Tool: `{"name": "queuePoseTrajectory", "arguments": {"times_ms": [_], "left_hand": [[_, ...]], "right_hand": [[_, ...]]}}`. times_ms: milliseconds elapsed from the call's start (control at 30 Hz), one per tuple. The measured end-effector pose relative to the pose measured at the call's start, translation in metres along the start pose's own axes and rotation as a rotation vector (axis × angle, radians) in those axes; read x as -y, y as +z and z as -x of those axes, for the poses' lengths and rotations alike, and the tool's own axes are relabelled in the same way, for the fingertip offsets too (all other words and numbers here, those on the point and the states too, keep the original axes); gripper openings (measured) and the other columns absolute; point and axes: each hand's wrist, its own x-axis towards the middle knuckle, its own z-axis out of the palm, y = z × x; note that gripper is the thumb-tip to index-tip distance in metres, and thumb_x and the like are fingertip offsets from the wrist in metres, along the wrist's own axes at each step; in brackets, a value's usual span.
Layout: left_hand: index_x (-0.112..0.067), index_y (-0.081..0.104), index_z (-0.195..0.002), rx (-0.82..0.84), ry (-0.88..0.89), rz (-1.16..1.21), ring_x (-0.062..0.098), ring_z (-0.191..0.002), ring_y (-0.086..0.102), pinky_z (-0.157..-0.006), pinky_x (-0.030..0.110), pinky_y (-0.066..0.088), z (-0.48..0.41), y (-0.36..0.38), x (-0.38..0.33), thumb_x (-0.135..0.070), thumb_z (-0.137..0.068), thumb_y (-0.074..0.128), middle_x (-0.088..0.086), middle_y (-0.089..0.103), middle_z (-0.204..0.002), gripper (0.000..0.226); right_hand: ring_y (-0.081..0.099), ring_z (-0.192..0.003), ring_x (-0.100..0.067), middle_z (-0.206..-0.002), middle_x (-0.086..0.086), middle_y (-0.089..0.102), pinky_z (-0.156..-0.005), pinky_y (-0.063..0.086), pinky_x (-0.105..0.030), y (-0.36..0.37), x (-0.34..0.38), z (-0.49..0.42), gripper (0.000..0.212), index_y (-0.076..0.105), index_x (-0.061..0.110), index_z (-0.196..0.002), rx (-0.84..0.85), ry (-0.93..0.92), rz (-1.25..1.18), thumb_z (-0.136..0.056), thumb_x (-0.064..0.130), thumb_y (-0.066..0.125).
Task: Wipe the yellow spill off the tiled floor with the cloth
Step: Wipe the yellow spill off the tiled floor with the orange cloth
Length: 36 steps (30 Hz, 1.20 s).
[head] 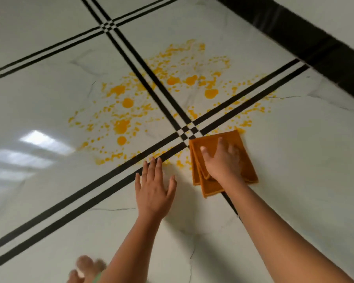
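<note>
A yellow spill of blobs and small droplets spreads over several white marble-look tiles of the floor, around a crossing of black double lines. A folded orange cloth lies flat on the floor at the spill's near right edge. My right hand presses on the cloth with its fingers spread. My left hand rests flat on the bare tile just left of the cloth, fingertips at a black line and the nearest droplets.
A wide black band runs along the floor at the upper right. Black double lines cross the tiles diagonally. Bare toes show at the bottom edge, left of my left forearm. A window's glare reflects at the left.
</note>
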Motion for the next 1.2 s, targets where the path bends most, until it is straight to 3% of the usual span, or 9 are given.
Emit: {"name": "queuePoseTrajectory", "arguments": {"times_ms": [133,200,400,500,600,767,967,1133,1200], "left_hand": [[-0.024,0.003,-0.149,-0.017,-0.036,0.004,0.008,-0.138,-0.019,-0.114,0.035,-0.009,0.003,0.002,0.026,-0.06,-0.079,0.003,-0.007,-0.005,-0.156,0.078],[-0.025,0.001,-0.148,-0.041,-0.077,0.006,0.009,-0.139,-0.02,-0.113,0.035,-0.01,0.001,0.003,0.038,-0.059,-0.08,0.005,-0.01,-0.01,-0.153,0.076],[-0.025,0.001,-0.148,-0.062,-0.175,-0.03,0.011,-0.141,-0.017,-0.113,0.037,-0.012,0.004,0.002,0.076,-0.064,-0.083,0.011,-0.009,-0.006,-0.155,0.076],[-0.027,0.003,-0.148,-0.062,-0.142,-0.027,0.012,-0.142,-0.016,-0.114,0.037,-0.012,0.01,0.002,0.081,-0.062,-0.086,0.014,-0.009,-0.005,-0.155,0.072],[-0.027,0.004,-0.148,-0.083,-0.157,-0.012,0.012,-0.142,-0.014,-0.114,0.037,-0.011,0.011,0.004,0.084,-0.058,-0.089,0.015,-0.009,-0.005,-0.155,0.068],[-0.022,0.012,-0.149,-0.112,-0.172,-0.022,0.014,-0.144,-0.003,-0.114,0.037,-0.007,0.016,0.003,0.093,-0.059,-0.088,0.02,-0.006,0.004,-0.155,0.072],[-0.02,0.016,-0.148,-0.126,-0.165,-0.059,0.015,-0.143,0.002,-0.113,0.036,-0.005,0.027,0.005,0.105,-0.056,-0.089,0.024,-0.004,0.009,-0.155,0.07],[-0.019,0.017,-0.148,-0.129,-0.156,-0.055,0.015,-0.143,0.0,-0.113,0.037,-0.005,0.028,0.005,0.104,-0.057,-0.088,0.024,-0.004,0.007,-0.155,0.072],[-0.019,0.016,-0.149,-0.111,-0.143,-0.048,0.016,-0.144,0.0,-0.114,0.038,-0.004,0.032,0.004,0.101,-0.057,-0.088,0.025,-0.003,0.009,-0.156,0.072]], "right_hand": [[-0.022,-0.139,-0.038,-0.156,-0.011,-0.018,-0.109,-0.009,-0.059,0.043,-0.011,-0.022,0.074,-0.011,0.038,-0.146,-0.141,-0.096,0.269,-0.086,0.071,0.016],[-0.018,-0.14,-0.037,-0.157,-0.009,-0.013,-0.11,-0.008,-0.059,0.056,0.006,-0.031,0.07,-0.009,0.041,-0.146,-0.221,-0.191,0.335,-0.087,0.07,0.014],[0.004,-0.144,-0.032,-0.157,0.001,0.005,-0.11,0.002,-0.055,0.101,0.008,0.025,0.055,0.007,0.051,-0.143,-0.102,-0.798,0.495,-0.091,0.064,0.012],[-0.003,-0.144,-0.031,-0.158,0.002,-0.002,-0.11,0.003,-0.055,0.075,-0.011,-0.007,0.058,-0.008,0.055,-0.14,-0.148,-0.625,0.533,-0.086,0.07,0.007],[-0.009,-0.143,-0.033,-0.159,-0.002,-0.003,-0.111,0.001,-0.059,0.075,0.035,-0.038,0.062,-0.003,0.051,-0.143,-0.226,-0.382,0.424,-0.085,0.071,0.007],[-0.001,-0.144,-0.031,-0.158,0.001,0.0,-0.11,0.003,-0.057,0.115,0.039,0.02,0.06,0.002,0.054,-0.141,-0.095,-0.792,0.569,-0.086,0.07,0.02],[-0.013,-0.143,-0.032,-0.158,-0.002,-0.01,-0.111,-0.001,-0.059,0.078,0.044,-0.03,0.063,-0.01,0.053,-0.14,-0.142,-0.469,0.483,-0.084,0.074,0.008],[-0.014,-0.143,-0.029,-0.157,0.002,-0.012,-0.11,-0.004,-0.055,0.117,0.053,0.022,0.063,-0.005,0.056,-0.14,-0.039,-0.765,0.58,-0.085,0.073,0.022],[-0.017,-0.142,-0.027,-0.155,0.004,-0.02,-0.11,-0.004,-0.055,0.093,0.009,0.025,0.064,-0.014,0.057,-0.138,-0.037,-0.695,0.619,-0.083,0.076,0.014]]}}
